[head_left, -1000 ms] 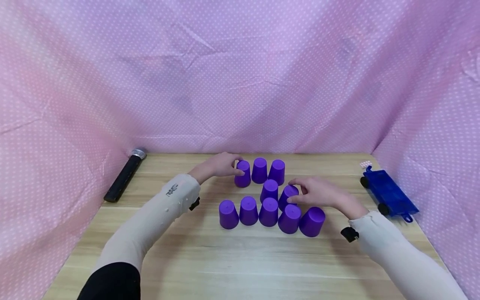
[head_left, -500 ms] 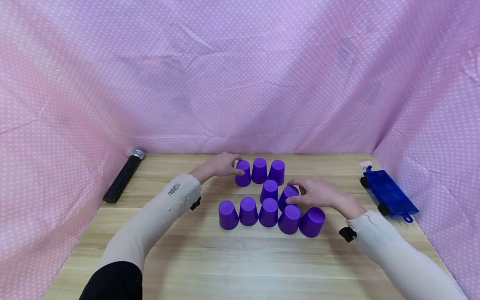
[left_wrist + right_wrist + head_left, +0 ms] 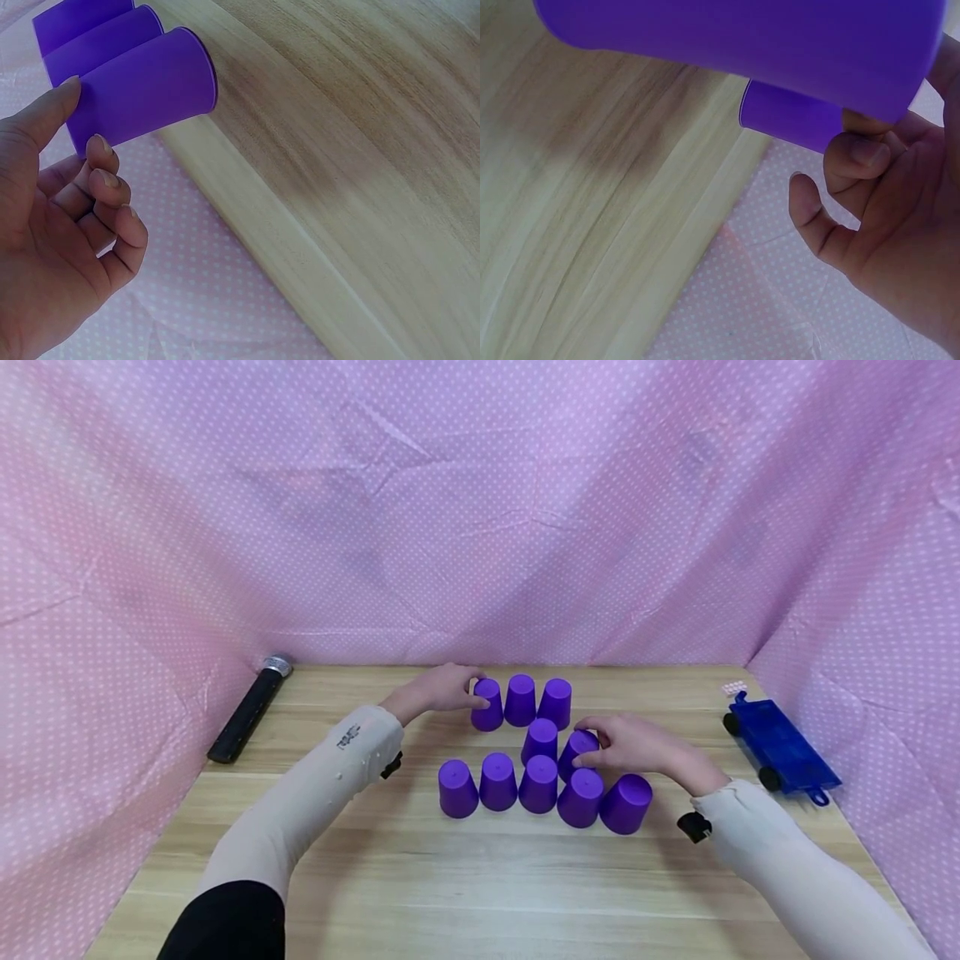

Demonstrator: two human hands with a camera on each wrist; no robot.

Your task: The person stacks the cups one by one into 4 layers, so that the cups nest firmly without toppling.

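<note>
Purple plastic cups stand upside down on the wooden table in three rows. At the back, my left hand (image 3: 444,687) pinches the leftmost cup (image 3: 489,717) of three near its base. The left wrist view shows the thumb against this cup (image 3: 150,86) and the fingers curled below. In the middle row of two, my right hand (image 3: 633,745) holds the right-hand cup (image 3: 582,746) between thumb and fingers. That cup (image 3: 765,45) fills the top of the right wrist view and hides part of the fingers. Its left neighbour (image 3: 540,739) stands close beside it.
Several more cups form the front row (image 3: 538,785) nearest me. A black microphone (image 3: 247,710) lies at the table's left edge. Over on the right edge sits a blue toy trailer (image 3: 783,747) with black wheels. Pink dotted cloth (image 3: 480,527) surrounds the table.
</note>
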